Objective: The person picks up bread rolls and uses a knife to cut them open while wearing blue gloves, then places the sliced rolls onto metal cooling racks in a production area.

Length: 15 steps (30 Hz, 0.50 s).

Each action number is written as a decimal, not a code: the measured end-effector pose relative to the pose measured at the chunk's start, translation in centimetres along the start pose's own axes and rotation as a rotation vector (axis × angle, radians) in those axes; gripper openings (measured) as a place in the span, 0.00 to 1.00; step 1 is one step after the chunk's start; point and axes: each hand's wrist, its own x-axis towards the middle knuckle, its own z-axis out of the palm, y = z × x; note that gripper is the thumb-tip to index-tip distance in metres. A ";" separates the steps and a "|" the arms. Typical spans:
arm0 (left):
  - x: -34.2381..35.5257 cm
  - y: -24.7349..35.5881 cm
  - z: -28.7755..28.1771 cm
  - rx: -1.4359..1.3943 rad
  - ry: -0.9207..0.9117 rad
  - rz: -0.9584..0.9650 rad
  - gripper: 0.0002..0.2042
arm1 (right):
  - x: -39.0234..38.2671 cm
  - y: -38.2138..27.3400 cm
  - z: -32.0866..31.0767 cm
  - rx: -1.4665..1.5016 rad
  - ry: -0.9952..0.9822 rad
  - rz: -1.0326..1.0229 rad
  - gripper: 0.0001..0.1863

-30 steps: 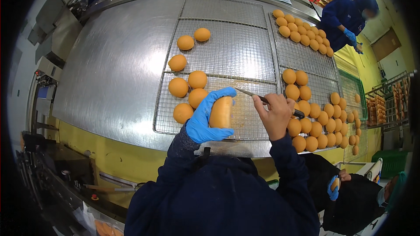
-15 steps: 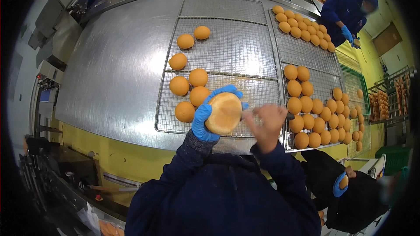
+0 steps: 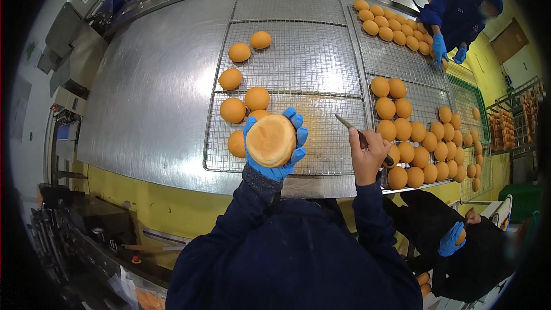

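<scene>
A round bun (image 3: 271, 140) rests in my left hand (image 3: 270, 170), which wears a blue glove. Its pale, flat underside faces up, and my fingers curl round its edge. Bare and ungloved, my right hand (image 3: 367, 152) grips a small knife (image 3: 349, 124) by its dark handle, the blade pointing up and left. The blade is apart from the bun. Beneath my hands lies a wire rack (image 3: 321, 69) with several browned buns (image 3: 232, 110) along its left side. Part of one bun is hidden behind my left hand.
To the right, a second wire rack (image 3: 396, 66) bears many browned buns (image 3: 404, 129). A co-worker in blue (image 3: 459, 14) reaches in at the far right; another person in dark clothes (image 3: 470, 258) holds a bun at the lower right. The steel table (image 3: 149, 80) extends left.
My left hand has moved slightly left with the bun. My right hand has drawn away to the right, bringing the knife blade into plain view. The far co-worker's hands have moved toward the rack.
</scene>
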 end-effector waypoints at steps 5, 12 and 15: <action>1.3 -0.7 -1.4 0.018 0.152 0.132 0.36 | -2.6 2.2 -0.3 0.153 0.020 0.236 0.12; 2.6 -0.8 -8.8 0.540 0.721 0.250 0.30 | -6.3 4.6 -2.6 0.307 -0.083 0.417 0.16; 6.3 -4.6 -11.0 0.761 0.832 0.179 0.27 | -7.3 6.4 -5.0 0.314 -0.074 0.549 0.17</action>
